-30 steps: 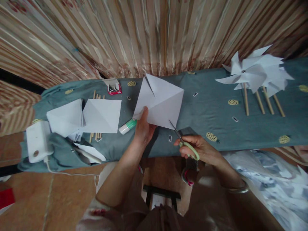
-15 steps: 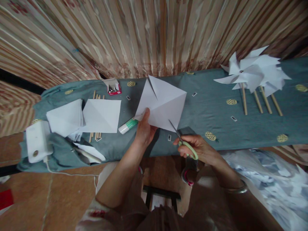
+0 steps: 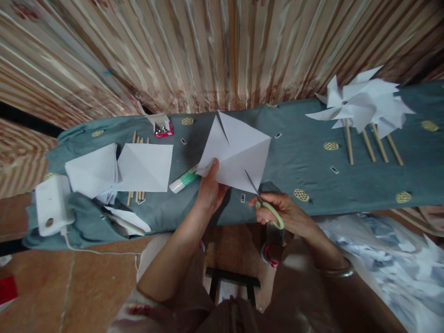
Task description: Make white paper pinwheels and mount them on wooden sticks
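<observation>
My left hand (image 3: 210, 189) pinches a creased white paper square (image 3: 243, 147) at its near left edge, thumb on top. A slit runs inward from the square's far corner. In my right hand (image 3: 282, 212) is a pair of scissors (image 3: 270, 211) with light green handles. Their blades lie at the square's near corner, pointing inward along the paper, and look nearly closed. Beside my left hand a glue stick (image 3: 183, 180) with a green and white label rests on the cloth, its far end partly hidden by the paper.
Finished paper pinwheels (image 3: 367, 104) on wooden sticks lie at the right. At the left are a loose paper sheet (image 3: 147, 166) over several sticks, a paper stack (image 3: 92, 169), a small red box of metal pins (image 3: 163, 128), and a white power adapter (image 3: 52, 203) with a cord. A striped curtain (image 3: 215, 51) hangs behind.
The scissor blades have closed further at the near corner, where a short cut line shows. The paper and my left hand have shifted slightly right in view.
</observation>
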Demonstrator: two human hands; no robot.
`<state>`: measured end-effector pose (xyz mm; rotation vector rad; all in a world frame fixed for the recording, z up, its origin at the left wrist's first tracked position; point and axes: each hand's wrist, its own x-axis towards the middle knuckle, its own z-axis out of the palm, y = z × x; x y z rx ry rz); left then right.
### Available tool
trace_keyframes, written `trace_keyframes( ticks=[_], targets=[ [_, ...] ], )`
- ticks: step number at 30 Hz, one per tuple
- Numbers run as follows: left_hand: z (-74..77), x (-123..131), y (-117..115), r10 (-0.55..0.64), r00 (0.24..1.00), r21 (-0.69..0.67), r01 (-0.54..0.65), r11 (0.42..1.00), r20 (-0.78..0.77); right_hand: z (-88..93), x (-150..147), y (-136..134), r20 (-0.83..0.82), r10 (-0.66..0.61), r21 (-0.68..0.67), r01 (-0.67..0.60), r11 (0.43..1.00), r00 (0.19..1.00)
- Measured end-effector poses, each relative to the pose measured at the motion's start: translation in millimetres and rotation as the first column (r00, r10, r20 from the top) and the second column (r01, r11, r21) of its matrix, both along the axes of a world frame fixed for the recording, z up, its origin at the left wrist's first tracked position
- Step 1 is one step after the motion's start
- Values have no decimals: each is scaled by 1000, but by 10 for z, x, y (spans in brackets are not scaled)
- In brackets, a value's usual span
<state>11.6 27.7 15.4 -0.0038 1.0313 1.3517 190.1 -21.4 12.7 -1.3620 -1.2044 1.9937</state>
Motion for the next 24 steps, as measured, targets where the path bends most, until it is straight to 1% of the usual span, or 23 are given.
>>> trace_keyframes(
  ticks=[5,11,19,24],
  targets=[
    [-9,-4,12,10,1000,-23,-10,1000,8,-29,0,-2,15,-13,0,13,1000,1000],
    [-13,31,-6,-44,999,-20,44,999,-5,2,-15,26,32,-25,23,25,999,999],
    [-19,33,-16,-44,999,-9,44,999,-7,6,-24,27,66,-51,-7,51,999,997],
    [-11,50,-34,-63,998,-17,63,998,-1,19,-28,24,50,-58,4,57,998,997]
  ],
)
